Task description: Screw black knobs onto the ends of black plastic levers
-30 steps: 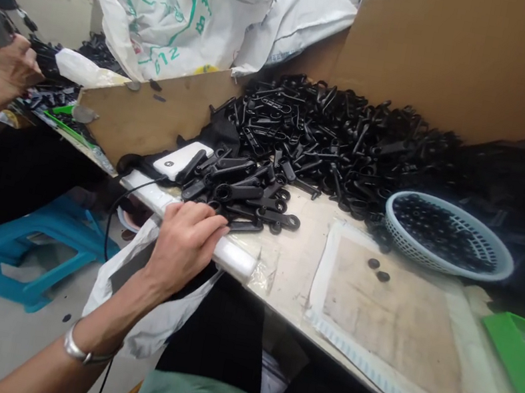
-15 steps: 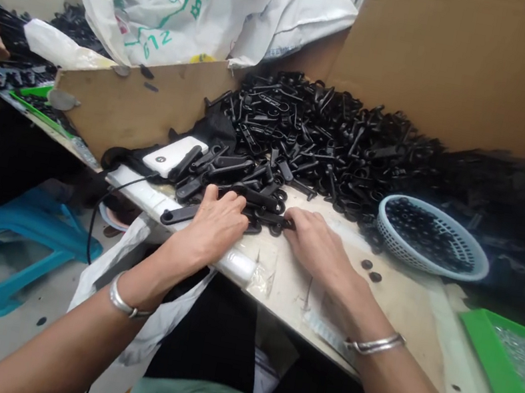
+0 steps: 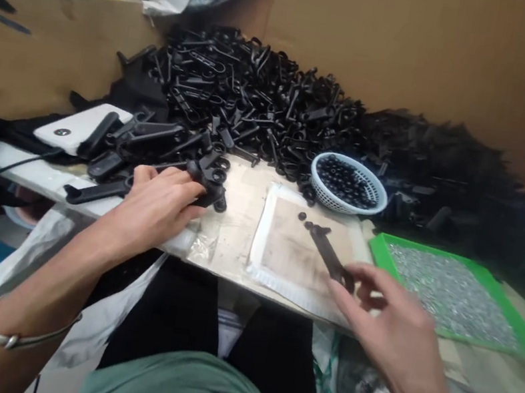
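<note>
My right hand [image 3: 397,322] pinches one end of a black plastic arm [image 3: 331,253] and holds it over the pad on the table. The arm's far end points at two small round black pieces [image 3: 308,223] on the pad. My left hand [image 3: 159,205] is closed, its fingers curled over black plastic arms at the front of a small heap [image 3: 156,137]. Which piece its fingertips grip is partly hidden. One loose black arm [image 3: 95,191] lies left of that hand, near the table edge.
Behind is a large pile of black arms [image 3: 254,97] against cardboard [image 3: 420,48]. A blue basket [image 3: 342,205] holds small black pieces. A green tray [image 3: 483,271] with small shiny metal parts stands at the right. A white phone or power bank [image 3: 68,130] with a cable lies left.
My right hand came into view, reached the small heap, and moved right with a black arm over the pad. My left hand stayed at the heap. The view swung right.
</note>
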`<state>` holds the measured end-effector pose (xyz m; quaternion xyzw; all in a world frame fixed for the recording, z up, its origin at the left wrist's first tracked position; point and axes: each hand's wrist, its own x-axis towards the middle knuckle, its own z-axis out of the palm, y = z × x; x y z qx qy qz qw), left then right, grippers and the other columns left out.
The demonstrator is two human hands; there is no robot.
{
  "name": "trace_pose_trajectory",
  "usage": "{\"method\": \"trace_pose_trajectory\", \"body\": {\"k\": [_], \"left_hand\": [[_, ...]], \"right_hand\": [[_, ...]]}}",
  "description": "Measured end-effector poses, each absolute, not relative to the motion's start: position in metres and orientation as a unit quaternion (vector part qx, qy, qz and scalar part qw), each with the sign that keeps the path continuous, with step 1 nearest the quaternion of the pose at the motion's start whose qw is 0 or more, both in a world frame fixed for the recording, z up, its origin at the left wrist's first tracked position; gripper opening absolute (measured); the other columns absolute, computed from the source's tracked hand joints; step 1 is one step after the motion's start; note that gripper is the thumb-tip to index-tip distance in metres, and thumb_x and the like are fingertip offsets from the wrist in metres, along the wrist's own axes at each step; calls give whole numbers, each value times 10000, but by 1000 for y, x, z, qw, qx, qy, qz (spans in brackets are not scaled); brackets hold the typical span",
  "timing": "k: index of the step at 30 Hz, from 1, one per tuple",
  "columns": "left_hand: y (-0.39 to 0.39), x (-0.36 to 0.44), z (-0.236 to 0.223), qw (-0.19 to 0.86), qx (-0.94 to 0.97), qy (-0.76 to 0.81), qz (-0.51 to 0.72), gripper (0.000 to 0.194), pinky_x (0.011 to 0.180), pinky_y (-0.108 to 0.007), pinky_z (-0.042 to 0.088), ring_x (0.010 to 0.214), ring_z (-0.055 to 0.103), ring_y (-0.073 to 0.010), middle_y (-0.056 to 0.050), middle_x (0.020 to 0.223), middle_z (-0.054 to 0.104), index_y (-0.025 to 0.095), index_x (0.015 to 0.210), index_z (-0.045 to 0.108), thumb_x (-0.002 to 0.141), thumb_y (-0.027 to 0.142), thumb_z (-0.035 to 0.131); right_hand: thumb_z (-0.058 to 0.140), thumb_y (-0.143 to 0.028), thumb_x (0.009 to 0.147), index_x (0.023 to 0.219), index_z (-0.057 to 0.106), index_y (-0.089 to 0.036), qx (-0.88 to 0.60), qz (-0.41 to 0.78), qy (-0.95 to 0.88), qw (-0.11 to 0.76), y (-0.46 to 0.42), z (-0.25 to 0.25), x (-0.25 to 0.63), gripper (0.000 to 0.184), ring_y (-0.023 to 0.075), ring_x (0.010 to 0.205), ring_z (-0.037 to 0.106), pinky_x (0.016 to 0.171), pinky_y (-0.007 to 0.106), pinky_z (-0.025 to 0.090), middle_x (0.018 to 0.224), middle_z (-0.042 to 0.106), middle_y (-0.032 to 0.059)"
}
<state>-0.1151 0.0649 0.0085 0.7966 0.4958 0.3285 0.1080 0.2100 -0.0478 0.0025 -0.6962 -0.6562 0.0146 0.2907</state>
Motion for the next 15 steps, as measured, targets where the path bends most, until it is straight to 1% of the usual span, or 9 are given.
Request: {"method": "trace_pose_trajectory", "body": {"k": [2, 4, 5, 6, 7, 9, 11, 15], "left_hand": [[49, -93, 17, 100, 827, 480, 276, 132, 864, -428, 366, 770, 584, -243, -28, 745, 618, 223, 807, 606, 835, 353, 609], [32, -66, 25, 92, 855, 484, 162, 173, 732, -393, 407, 713, 602, -255, -44, 734, 626, 201, 853, 557, 895, 367, 533], [24, -52, 28, 117, 862, 479, 114, 187, 670, -364, 414, 736, 622, -265, -61, 785, 648, 194, 903, 549, 928, 367, 484], [17, -37, 30, 137, 866, 472, 88, 202, 627, -348, 415, 721, 634, -267, -64, 787, 658, 190, 917, 543, 938, 375, 465], [10, -23, 30, 156, 869, 466, 61, 212, 589, -336, 413, 693, 642, -269, -56, 748, 657, 194, 904, 543, 935, 389, 467], [2, 5, 27, 166, 873, 457, 32, 231, 546, -318, 420, 661, 655, -270, -57, 705, 654, 189, 863, 550, 924, 402, 486], [-3, 27, 21, 160, 878, 451, 26, 234, 544, -318, 444, 679, 673, -280, -86, 732, 668, 171, 855, 566, 919, 383, 492], [-4, 55, 8, 142, 892, 428, 24, 232, 593, -336, 497, 698, 688, -275, -114, 756, 667, 132, 866, 605, 944, 252, 422]], "right_hand": [[639, -526, 797, 933, 640, -225, -724, -5, -627, 286, -75, -8, 222, 331, 132, 544, 543, 571, 280, 446, 695, 595, -14], [597, -546, 823, 926, 634, -220, -738, -42, -614, 277, -94, -17, 226, 343, 127, 542, 537, 558, 271, 436, 707, 606, -6], [578, -544, 837, 925, 631, -218, -742, -64, -610, 271, -101, -20, 226, 341, 130, 561, 546, 563, 268, 433, 728, 618, 1], [561, -536, 850, 927, 627, -217, -745, -86, -607, 264, -105, -23, 226, 335, 136, 593, 560, 575, 266, 434, 755, 632, 9], [548, -526, 862, 935, 624, -216, -748, -104, -604, 255, -108, -26, 225, 327, 144, 629, 577, 590, 267, 435, 783, 644, 15], [529, -507, 880, 960, 618, -216, -754, -130, -599, 237, -110, -31, 223, 314, 163, 703, 608, 622, 273, 436, 836, 663, 23], [511, -501, 894, 981, 609, -221, -758, -139, -601, 212, -109, -34, 222, 310, 182, 766, 632, 641, 281, 435, 875, 672, 24], [450, -557, 914, 1000, 589, -234, -761, -144, -603, 190, -107, -38, 219, 362, 207, 818, 655, 626, 291, 434, 880, 674, 19]]}}
